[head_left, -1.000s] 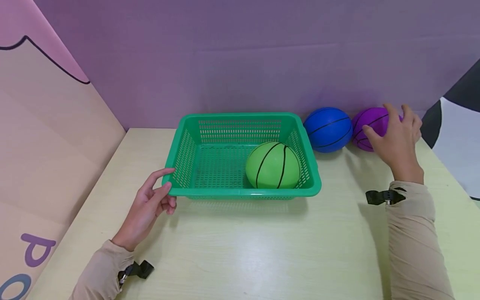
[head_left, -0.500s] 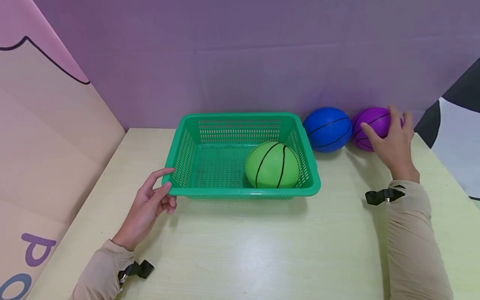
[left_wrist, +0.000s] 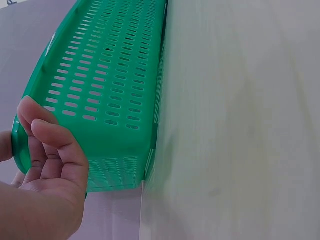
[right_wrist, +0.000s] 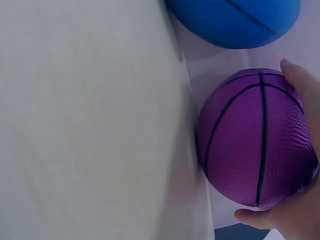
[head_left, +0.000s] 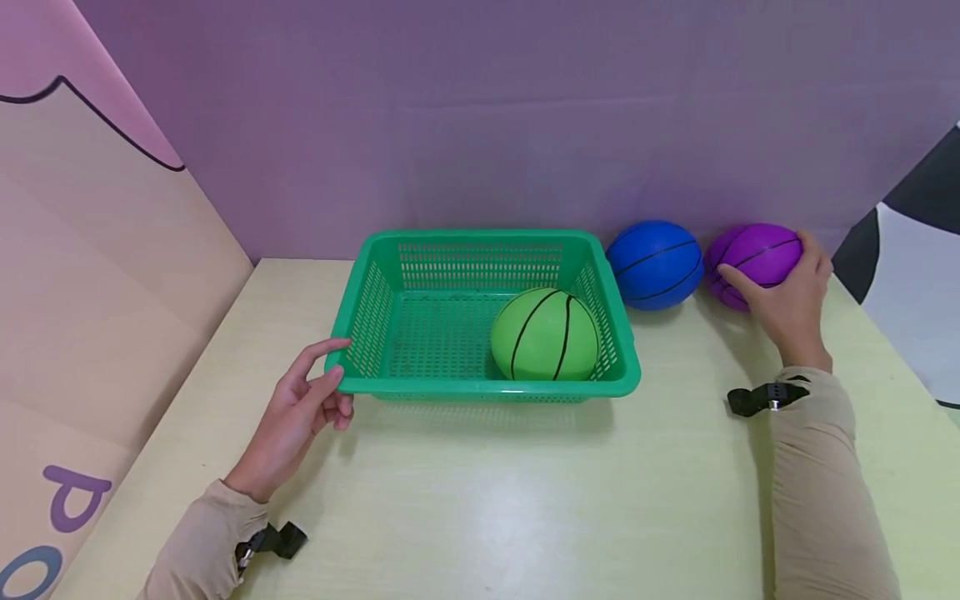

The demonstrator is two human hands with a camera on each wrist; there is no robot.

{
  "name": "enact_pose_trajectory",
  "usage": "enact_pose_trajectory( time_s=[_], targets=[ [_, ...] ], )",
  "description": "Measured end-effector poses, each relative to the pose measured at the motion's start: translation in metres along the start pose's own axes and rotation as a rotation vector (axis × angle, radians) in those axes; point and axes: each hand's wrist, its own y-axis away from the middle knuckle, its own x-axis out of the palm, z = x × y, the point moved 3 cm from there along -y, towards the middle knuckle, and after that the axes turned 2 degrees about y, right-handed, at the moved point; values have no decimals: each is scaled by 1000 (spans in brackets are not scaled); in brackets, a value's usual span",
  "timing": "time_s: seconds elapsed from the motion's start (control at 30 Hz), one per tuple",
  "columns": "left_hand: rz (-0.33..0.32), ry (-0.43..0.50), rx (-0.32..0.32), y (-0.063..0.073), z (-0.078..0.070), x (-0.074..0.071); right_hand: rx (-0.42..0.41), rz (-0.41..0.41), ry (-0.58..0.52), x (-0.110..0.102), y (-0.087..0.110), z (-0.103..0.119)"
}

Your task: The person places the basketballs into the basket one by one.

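Observation:
A green plastic basket (head_left: 480, 387) stands on the table with a light green toy basketball (head_left: 546, 335) in its right side. My left hand (head_left: 288, 417) pinches the rim at the near left corner, thumb and index finger on it. In the left wrist view that hand (left_wrist: 55, 170) shows its other fingers curled below the rim, beside the basket's slotted wall (left_wrist: 95, 85). My right hand (head_left: 797, 304) grips a purple toy basketball (head_left: 753, 258) from its right side. The right wrist view shows thumb and fingers on opposite sides of the purple ball (right_wrist: 250, 140).
A blue toy basketball (head_left: 656, 265) sits between the basket and the purple ball, right beside both. Behind them rises a purple backdrop (head_left: 480, 117). A beige printed panel (head_left: 90, 292) borders the pale wooden table (head_left: 510, 500) on the left.
My right hand has come down and left onto the purple ball, its fingers closing round it, and the ball has turned slightly. The left hand and the basket have stayed put.

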Motion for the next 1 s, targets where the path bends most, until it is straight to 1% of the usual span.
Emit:
enact_pose_trajectory(
  time_s=[0.23,0.4,0.47,0.57,0.63,0.73,0.77,0.93,1.0],
  targets=[
    [-3,-2,-6,2,2,-2,92,-15,-29,1,0,-5],
    [-4,-4,-8,2,4,-2,134,-68,-62,0,1,-7],
    [-4,-4,-8,2,4,-2,166,-90,-115,-1,1,-8],
    [-5,-7,-7,2,4,-1,249,-101,-269,-2,2,-10],
    [-7,-11,-8,2,3,-1,300,-110,-395,-4,2,-11],
    [-8,-12,-10,1,3,-1,361,-120,-549,-5,1,-10],
    [-8,-12,-10,2,3,-1,377,-118,-617,-5,0,-10],
    [-12,-12,-12,2,2,-1,455,-54,-996,-5,0,-6],
    [-14,-14,-12,2,2,-1,461,-28,-1106,-5,0,-5]
  ],
)
